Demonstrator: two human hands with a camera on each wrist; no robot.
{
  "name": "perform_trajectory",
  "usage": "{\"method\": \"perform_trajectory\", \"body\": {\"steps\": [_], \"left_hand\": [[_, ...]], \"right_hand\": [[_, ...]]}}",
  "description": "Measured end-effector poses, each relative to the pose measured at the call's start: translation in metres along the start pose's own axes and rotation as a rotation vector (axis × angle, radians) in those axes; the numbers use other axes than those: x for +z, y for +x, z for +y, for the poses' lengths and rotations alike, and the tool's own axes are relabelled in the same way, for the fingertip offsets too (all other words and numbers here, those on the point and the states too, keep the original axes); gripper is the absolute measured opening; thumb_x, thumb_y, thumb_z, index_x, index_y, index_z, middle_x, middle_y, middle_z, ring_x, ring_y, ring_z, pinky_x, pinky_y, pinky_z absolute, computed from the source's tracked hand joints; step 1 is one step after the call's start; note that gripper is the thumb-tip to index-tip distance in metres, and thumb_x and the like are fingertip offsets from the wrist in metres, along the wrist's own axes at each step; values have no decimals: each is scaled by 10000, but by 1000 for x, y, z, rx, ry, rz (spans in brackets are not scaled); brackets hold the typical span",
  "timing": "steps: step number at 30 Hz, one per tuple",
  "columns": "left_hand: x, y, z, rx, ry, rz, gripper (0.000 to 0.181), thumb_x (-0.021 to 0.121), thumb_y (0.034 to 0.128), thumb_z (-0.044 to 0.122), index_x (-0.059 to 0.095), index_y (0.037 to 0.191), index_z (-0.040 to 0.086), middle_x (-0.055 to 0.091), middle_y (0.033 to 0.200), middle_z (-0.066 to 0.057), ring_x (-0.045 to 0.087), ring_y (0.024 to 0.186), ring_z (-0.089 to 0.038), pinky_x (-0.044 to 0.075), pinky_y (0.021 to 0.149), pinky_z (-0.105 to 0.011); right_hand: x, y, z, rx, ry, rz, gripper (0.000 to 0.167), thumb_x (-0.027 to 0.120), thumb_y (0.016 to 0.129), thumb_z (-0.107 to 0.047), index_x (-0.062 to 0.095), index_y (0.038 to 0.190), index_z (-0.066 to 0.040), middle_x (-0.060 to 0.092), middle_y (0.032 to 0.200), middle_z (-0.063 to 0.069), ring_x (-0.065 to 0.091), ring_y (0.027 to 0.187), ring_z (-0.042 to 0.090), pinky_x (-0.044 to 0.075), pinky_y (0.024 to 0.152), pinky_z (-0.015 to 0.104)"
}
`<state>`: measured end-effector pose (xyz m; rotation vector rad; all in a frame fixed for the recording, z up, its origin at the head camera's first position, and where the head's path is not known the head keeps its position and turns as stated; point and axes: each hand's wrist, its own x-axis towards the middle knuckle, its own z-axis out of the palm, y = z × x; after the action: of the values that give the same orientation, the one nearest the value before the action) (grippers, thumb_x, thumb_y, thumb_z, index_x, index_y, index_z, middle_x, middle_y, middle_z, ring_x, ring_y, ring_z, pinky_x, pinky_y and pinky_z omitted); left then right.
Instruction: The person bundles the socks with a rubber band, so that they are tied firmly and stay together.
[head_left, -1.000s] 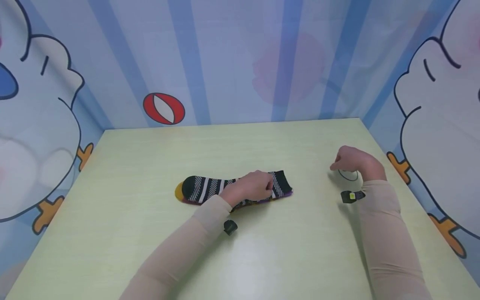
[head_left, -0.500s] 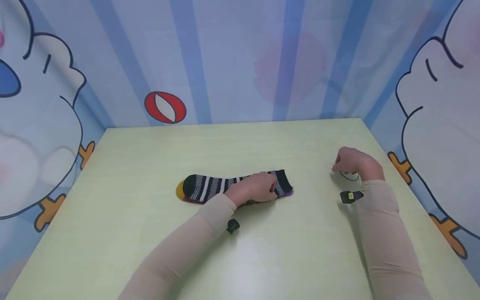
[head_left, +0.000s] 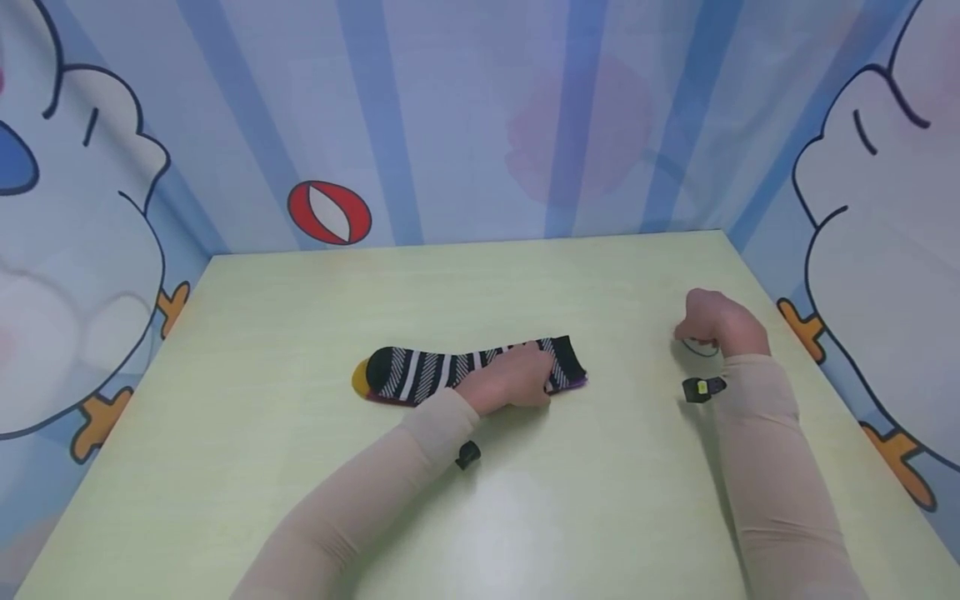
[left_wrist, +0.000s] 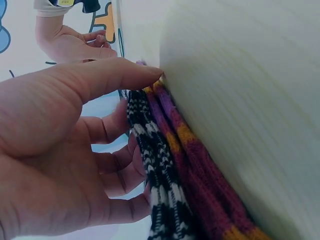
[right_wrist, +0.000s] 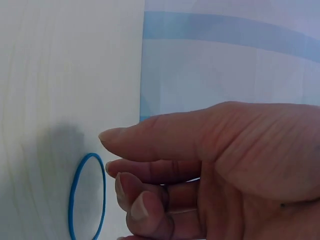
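Observation:
A black-and-white patterned sock [head_left: 427, 375] lies flat on the table over a second sock, whose mustard toe [head_left: 360, 380] pokes out at the left. My left hand [head_left: 506, 379] is at the cuff end. In the left wrist view its thumb [left_wrist: 125, 74] is at the lower burgundy sock [left_wrist: 200, 175] while the fingers bend over the striped one, holding the stack. Farther right, my right hand [head_left: 722, 321] hovers over a thin blue elastic band [right_wrist: 73, 195]. Its thumb and forefinger reach forward, the other fingers are loosely bent, and the band lies apart from the fingertips.
The pale wooden table [head_left: 300, 467] ends at a blue striped backdrop [head_left: 480, 125]. Cartoon-printed side panels flank it on the left and right. A small black wrist camera [head_left: 468, 455] hangs below the left cuff, another camera [head_left: 703, 389] below the right.
My left hand has slid slightly right along the socks toward the cuffs, its fingers now reaching the near edge. My right hand has shifted slightly right above the band.

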<state>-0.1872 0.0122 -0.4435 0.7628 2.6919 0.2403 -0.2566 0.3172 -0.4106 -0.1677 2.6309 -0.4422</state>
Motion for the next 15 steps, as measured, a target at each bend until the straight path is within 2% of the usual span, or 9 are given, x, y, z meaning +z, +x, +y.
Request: {"method": "perform_trajectory", "body": {"steps": [4, 9, 15], "left_hand": [[0, -2, 2, -7, 19, 19, 187, 747, 856, 147, 567, 833, 104, 561, 920, -45, 493, 722, -139, 448, 576, -261], [-3, -6, 9, 24, 98, 59, 169, 738, 857, 116, 574, 815, 110, 571, 769, -1, 482, 639, -119, 449, 538, -256], [-1, -5, 17, 58, 274, 121, 137, 734, 887, 202, 651, 932, 102, 640, 856, -3, 559, 756, -137, 520, 661, -312]], "right_hand": [[1, 2, 2, 15, 7, -11, 360, 518, 917, -44, 463, 570, -123, 362, 506, -22, 326, 457, 119, 377, 534, 317], [3, 4, 2, 33, 7, -13, 347, 501, 881, 3, 443, 568, -134, 352, 508, -19, 315, 468, 124, 353, 516, 305], [5, 7, 5, 42, 11, -12, 291, 473, 825, 48, 471, 587, -118, 341, 508, -17, 310, 468, 123, 338, 490, 288]]}}
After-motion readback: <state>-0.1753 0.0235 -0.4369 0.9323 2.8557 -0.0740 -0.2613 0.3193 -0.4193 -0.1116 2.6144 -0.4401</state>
